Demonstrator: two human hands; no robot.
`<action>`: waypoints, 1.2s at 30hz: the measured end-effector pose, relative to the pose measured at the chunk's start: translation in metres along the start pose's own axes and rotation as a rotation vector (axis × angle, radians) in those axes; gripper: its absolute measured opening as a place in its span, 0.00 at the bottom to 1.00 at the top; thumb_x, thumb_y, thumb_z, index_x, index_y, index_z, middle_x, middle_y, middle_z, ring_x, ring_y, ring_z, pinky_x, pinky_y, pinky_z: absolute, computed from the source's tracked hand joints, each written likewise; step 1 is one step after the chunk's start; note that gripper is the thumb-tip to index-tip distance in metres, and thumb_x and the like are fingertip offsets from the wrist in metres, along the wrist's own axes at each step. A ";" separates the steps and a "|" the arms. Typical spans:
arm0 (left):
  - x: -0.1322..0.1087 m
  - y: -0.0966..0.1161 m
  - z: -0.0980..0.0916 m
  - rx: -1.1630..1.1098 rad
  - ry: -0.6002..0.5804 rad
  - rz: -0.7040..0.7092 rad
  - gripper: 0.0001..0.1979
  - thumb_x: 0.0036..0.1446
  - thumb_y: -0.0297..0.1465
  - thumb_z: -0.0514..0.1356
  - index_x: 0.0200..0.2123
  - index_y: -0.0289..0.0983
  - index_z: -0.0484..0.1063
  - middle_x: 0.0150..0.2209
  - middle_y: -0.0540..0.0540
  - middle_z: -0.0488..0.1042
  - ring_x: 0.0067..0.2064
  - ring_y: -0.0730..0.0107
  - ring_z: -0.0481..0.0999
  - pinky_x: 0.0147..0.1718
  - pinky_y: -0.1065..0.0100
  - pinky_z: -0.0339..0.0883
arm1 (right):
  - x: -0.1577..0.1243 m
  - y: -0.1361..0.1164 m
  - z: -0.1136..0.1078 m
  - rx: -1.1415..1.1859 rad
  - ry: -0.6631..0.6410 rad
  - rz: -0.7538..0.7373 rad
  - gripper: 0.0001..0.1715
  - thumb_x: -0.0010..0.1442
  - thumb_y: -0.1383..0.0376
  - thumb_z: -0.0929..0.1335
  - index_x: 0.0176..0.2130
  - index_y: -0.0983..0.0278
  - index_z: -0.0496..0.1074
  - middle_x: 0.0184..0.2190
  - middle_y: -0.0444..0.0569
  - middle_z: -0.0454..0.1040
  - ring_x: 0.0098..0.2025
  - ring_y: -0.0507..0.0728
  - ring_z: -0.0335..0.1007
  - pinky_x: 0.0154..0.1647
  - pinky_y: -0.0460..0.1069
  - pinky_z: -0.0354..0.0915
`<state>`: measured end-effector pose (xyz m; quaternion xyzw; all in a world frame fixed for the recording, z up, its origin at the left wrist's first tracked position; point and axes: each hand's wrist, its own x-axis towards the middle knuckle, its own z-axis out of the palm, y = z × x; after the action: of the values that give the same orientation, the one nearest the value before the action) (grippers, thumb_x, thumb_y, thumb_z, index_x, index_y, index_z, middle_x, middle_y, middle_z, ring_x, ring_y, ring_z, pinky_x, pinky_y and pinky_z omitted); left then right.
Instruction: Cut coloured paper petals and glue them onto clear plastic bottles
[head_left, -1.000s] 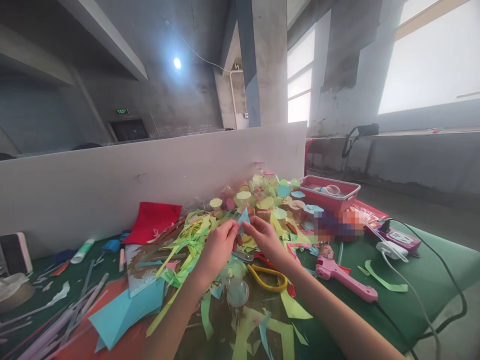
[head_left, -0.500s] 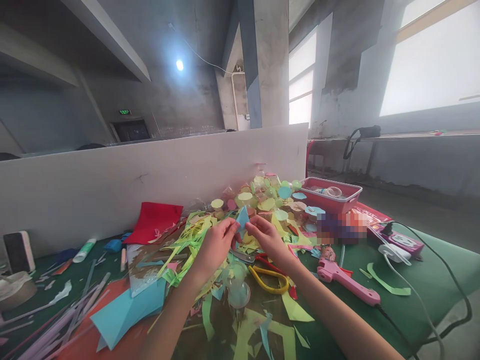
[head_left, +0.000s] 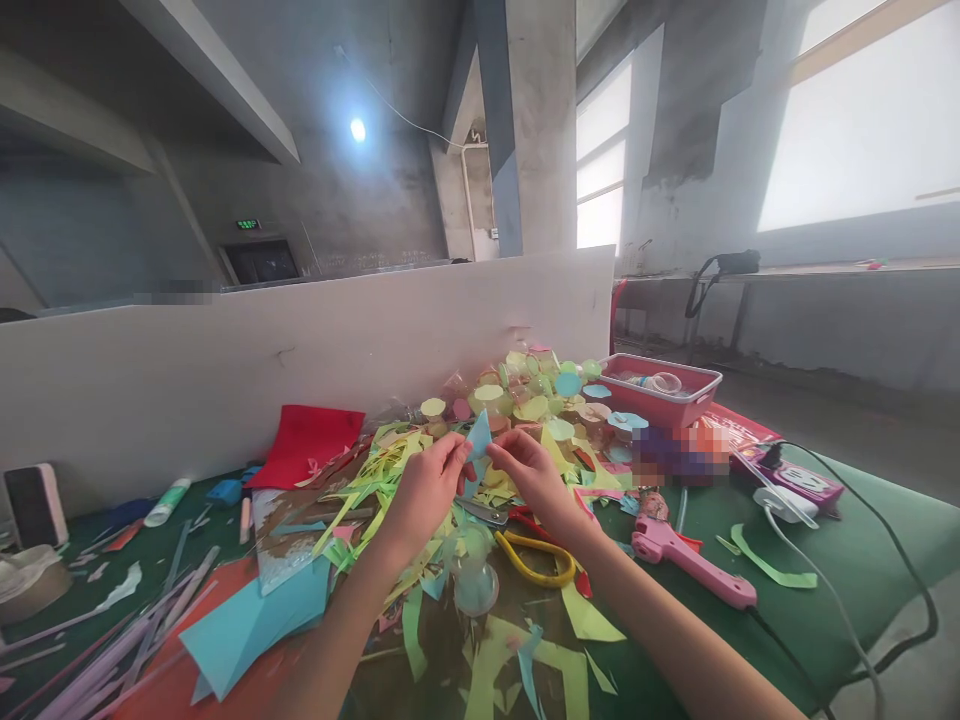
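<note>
Between my two hands, above the middle of the cluttered table, is a small folded blue paper (head_left: pixel 479 434) with its point upward. My left hand (head_left: pixel 431 488) pinches its left side between thumb and fingers. My right hand (head_left: pixel 538 478) holds its right edge, fingertips pressed together. Yellow-handled scissors (head_left: pixel 536 560) lie just below my right hand. Yellow and green paper strips (head_left: pixel 382 480) are heaped beside my left hand. Behind the hands stand clear plastic cups with coloured paper discs (head_left: pixel 532 407). A clear cup (head_left: pixel 476 588) sits nearer to me.
A pink glue gun (head_left: pixel 694 565) with a cable lies on the right, near a power strip (head_left: pixel 802 483). Behind is a pink basket (head_left: pixel 664 390). Large blue paper (head_left: pixel 259 620) and red paper (head_left: pixel 311 445) lie left. A white board (head_left: pixel 300 350) closes off the back.
The folded blue paper has turned slightly and shifted a little left, showing more of its lower part. Both hands still hold it.
</note>
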<state>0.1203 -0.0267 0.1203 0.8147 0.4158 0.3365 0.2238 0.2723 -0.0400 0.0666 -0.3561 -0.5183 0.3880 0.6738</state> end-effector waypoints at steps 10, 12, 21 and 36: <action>-0.001 0.001 0.009 -0.002 0.031 0.065 0.16 0.62 0.40 0.49 0.26 0.40 0.66 0.18 0.54 0.65 0.21 0.72 0.64 0.24 0.72 0.58 | -0.003 0.000 0.004 0.023 -0.154 0.015 0.24 0.54 0.45 0.69 0.26 0.62 0.69 0.24 0.44 0.69 0.29 0.54 0.64 0.34 0.49 0.62; -0.001 0.002 0.008 -0.024 0.017 0.058 0.16 0.62 0.40 0.49 0.26 0.40 0.66 0.18 0.54 0.65 0.21 0.73 0.64 0.24 0.72 0.58 | -0.002 0.000 0.001 -0.009 -0.156 0.004 0.24 0.54 0.45 0.68 0.26 0.62 0.69 0.25 0.45 0.69 0.30 0.55 0.64 0.34 0.49 0.62; 0.003 -0.004 0.007 -0.108 -0.040 -0.022 0.15 0.60 0.43 0.51 0.27 0.40 0.66 0.19 0.54 0.67 0.21 0.73 0.65 0.22 0.72 0.57 | 0.001 0.006 -0.006 -0.114 -0.141 -0.048 0.24 0.58 0.46 0.65 0.25 0.63 0.69 0.23 0.43 0.68 0.27 0.53 0.61 0.30 0.48 0.57; 0.005 -0.014 0.004 -0.268 -0.198 -0.016 0.12 0.57 0.42 0.55 0.32 0.39 0.66 0.24 0.53 0.69 0.23 0.74 0.66 0.22 0.72 0.59 | 0.004 0.012 -0.007 -0.117 -0.084 0.010 0.25 0.56 0.45 0.67 0.25 0.63 0.69 0.23 0.44 0.68 0.28 0.53 0.63 0.32 0.48 0.60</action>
<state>0.1176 -0.0156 0.1105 0.8035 0.3495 0.3052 0.3730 0.2781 -0.0316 0.0564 -0.3808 -0.5662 0.3752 0.6274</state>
